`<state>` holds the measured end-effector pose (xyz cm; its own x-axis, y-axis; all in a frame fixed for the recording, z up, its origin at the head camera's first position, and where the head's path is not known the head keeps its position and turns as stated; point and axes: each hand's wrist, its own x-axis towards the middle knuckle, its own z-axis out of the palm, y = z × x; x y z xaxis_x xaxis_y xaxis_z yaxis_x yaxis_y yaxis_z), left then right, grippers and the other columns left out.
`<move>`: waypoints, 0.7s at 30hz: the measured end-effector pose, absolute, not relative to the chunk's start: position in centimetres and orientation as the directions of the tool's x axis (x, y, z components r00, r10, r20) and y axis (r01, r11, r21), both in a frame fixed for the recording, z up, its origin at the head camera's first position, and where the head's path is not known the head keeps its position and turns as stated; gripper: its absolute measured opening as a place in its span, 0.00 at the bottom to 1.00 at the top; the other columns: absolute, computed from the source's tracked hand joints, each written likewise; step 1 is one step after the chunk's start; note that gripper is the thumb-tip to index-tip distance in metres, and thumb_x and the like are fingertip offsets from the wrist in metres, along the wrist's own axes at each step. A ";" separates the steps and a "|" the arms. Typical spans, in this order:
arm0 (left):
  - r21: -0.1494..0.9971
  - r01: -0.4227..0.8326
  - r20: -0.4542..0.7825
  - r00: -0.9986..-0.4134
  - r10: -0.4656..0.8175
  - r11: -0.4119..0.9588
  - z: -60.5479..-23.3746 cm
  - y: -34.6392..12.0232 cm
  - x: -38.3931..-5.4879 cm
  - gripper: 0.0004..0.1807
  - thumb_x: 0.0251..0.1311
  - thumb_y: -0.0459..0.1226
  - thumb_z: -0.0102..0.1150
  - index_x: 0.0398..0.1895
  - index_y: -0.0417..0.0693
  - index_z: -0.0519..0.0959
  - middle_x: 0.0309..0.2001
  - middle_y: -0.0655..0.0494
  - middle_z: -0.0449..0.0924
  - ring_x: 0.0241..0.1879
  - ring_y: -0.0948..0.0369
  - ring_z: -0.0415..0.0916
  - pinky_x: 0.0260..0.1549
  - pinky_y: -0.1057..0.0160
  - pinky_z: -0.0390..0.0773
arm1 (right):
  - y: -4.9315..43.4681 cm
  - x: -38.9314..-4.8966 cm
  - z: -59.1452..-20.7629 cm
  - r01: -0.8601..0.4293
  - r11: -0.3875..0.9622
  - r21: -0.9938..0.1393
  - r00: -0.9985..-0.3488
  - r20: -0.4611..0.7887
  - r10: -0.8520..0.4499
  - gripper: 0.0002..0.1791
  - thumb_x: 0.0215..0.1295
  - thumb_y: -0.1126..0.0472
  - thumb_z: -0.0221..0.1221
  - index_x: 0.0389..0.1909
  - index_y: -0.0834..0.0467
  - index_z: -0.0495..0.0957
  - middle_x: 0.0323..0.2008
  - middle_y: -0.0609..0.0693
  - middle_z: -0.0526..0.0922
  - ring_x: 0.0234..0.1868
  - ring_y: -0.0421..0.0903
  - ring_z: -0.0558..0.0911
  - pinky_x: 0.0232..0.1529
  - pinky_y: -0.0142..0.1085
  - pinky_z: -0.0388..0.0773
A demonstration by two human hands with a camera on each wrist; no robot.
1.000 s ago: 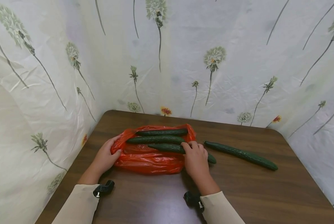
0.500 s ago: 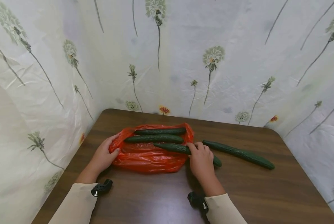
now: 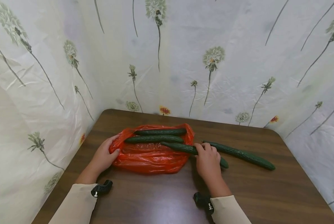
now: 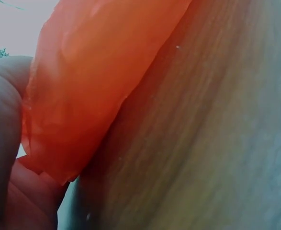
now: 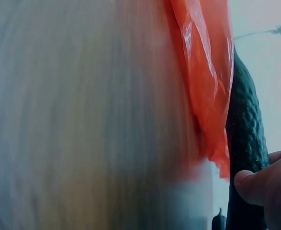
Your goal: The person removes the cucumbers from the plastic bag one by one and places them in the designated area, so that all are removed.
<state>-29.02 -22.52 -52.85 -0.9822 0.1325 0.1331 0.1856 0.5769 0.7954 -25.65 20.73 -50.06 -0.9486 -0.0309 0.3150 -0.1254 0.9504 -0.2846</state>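
A red plastic bag (image 3: 152,163) lies on the table with its mouth spread, two dark green cucumbers (image 3: 155,139) inside it. My left hand (image 3: 103,155) grips the bag's left edge between thumb and fingers; the left wrist view shows the red film (image 4: 92,86) there. With my right hand (image 3: 209,160) I hold another cucumber (image 3: 181,147) by its right half, its left end still over the bag. In the right wrist view the thumb presses on that cucumber's bumpy skin (image 5: 245,120), beside the bag. A further cucumber (image 3: 242,154) lies on the table just right of my right hand.
The brown wooden table (image 3: 150,199) has rounded far corners. A pale curtain (image 3: 178,62) printed with dandelions hangs along its back and sides.
My right hand has moved rightward with its cucumber, drawing more of it out past the bag's right edge. The left hand keeps its grip on the bag, almost unmoved.
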 end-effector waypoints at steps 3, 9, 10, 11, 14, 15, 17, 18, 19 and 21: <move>0.796 0.188 0.135 -0.982 0.134 0.575 -52.8 -22.5 -29.1 0.37 0.71 0.37 0.61 0.81 0.53 0.62 0.76 0.40 0.64 0.72 0.39 0.65 0.68 0.32 0.69 | 21.2 -25.7 -50.0 -0.115 0.951 -0.289 -0.950 0.311 -0.021 0.27 0.68 0.63 0.68 0.67 0.50 0.77 0.62 0.62 0.76 0.61 0.68 0.72 0.60 0.68 0.68; 0.794 0.184 0.131 -0.982 0.134 0.580 -52.9 -22.5 -29.1 0.36 0.71 0.37 0.61 0.81 0.54 0.62 0.76 0.41 0.64 0.72 0.39 0.65 0.68 0.32 0.69 | 22.5 -25.7 -50.4 -0.105 0.953 -0.284 -0.948 0.318 -0.010 0.28 0.68 0.64 0.67 0.68 0.50 0.76 0.61 0.62 0.76 0.60 0.68 0.72 0.59 0.68 0.69; 0.793 0.184 0.130 -0.982 0.134 0.581 -52.9 -22.5 -29.1 0.36 0.71 0.37 0.60 0.81 0.54 0.62 0.76 0.41 0.64 0.72 0.39 0.65 0.68 0.32 0.69 | 22.7 -25.7 -50.4 -0.103 0.953 -0.285 -0.948 0.318 -0.007 0.28 0.68 0.64 0.67 0.68 0.50 0.76 0.61 0.62 0.76 0.59 0.68 0.72 0.59 0.68 0.69; 0.794 0.183 0.129 -0.983 0.134 0.580 -52.9 -22.5 -29.1 0.36 0.71 0.37 0.60 0.81 0.54 0.62 0.76 0.41 0.64 0.72 0.39 0.65 0.68 0.32 0.69 | 22.9 -25.6 -50.3 -0.100 0.953 -0.286 -0.949 0.316 -0.005 0.28 0.68 0.64 0.67 0.68 0.50 0.76 0.61 0.62 0.76 0.59 0.68 0.72 0.59 0.69 0.68; 0.792 0.182 0.128 -0.983 0.132 0.583 -52.8 -22.6 -28.9 0.36 0.71 0.37 0.60 0.81 0.54 0.62 0.76 0.41 0.64 0.71 0.39 0.66 0.68 0.32 0.69 | 23.5 -25.5 -50.1 -0.088 0.954 -0.288 -0.952 0.306 0.004 0.28 0.69 0.64 0.67 0.68 0.50 0.75 0.61 0.62 0.75 0.60 0.69 0.71 0.60 0.69 0.68; 0.790 0.183 0.129 -0.983 0.133 0.586 -52.8 -22.6 -28.9 0.36 0.71 0.37 0.60 0.81 0.53 0.62 0.76 0.41 0.64 0.71 0.39 0.66 0.68 0.32 0.69 | 23.6 -25.5 -50.0 -0.083 0.954 -0.288 -0.954 0.300 0.008 0.28 0.69 0.64 0.66 0.69 0.50 0.75 0.62 0.62 0.75 0.60 0.69 0.71 0.60 0.70 0.67; 0.787 0.182 0.126 -0.983 0.136 0.590 -52.8 -22.6 -28.9 0.36 0.71 0.37 0.60 0.81 0.53 0.61 0.76 0.40 0.64 0.71 0.39 0.66 0.67 0.32 0.70 | 24.0 -25.3 -49.9 -0.069 0.955 -0.287 -0.958 0.287 0.017 0.28 0.69 0.64 0.66 0.69 0.51 0.74 0.62 0.63 0.75 0.61 0.69 0.70 0.61 0.70 0.67; 0.786 0.182 0.124 -0.983 0.137 0.591 -52.8 -22.6 -28.9 0.36 0.71 0.37 0.60 0.81 0.52 0.61 0.76 0.40 0.64 0.71 0.39 0.66 0.67 0.32 0.70 | 24.3 -25.3 -49.8 -0.061 0.956 -0.287 -0.959 0.282 0.024 0.28 0.70 0.64 0.66 0.69 0.51 0.74 0.62 0.63 0.74 0.61 0.70 0.70 0.61 0.71 0.67; 0.787 0.181 0.122 -0.983 0.139 0.590 -52.8 -22.6 -28.9 0.36 0.71 0.37 0.60 0.81 0.52 0.61 0.76 0.40 0.64 0.71 0.39 0.66 0.67 0.32 0.70 | 24.5 -25.2 -49.7 -0.053 0.957 -0.287 -0.961 0.276 0.030 0.28 0.70 0.64 0.66 0.69 0.51 0.74 0.63 0.63 0.74 0.62 0.70 0.70 0.61 0.71 0.66; 0.788 0.182 0.122 -0.982 0.141 0.588 -52.8 -22.5 -28.9 0.37 0.71 0.37 0.60 0.81 0.53 0.62 0.76 0.40 0.64 0.71 0.39 0.66 0.68 0.32 0.70 | 24.9 -25.1 -49.7 -0.041 0.957 -0.287 -0.961 0.272 0.041 0.28 0.70 0.63 0.66 0.70 0.52 0.74 0.63 0.63 0.74 0.62 0.70 0.69 0.61 0.71 0.66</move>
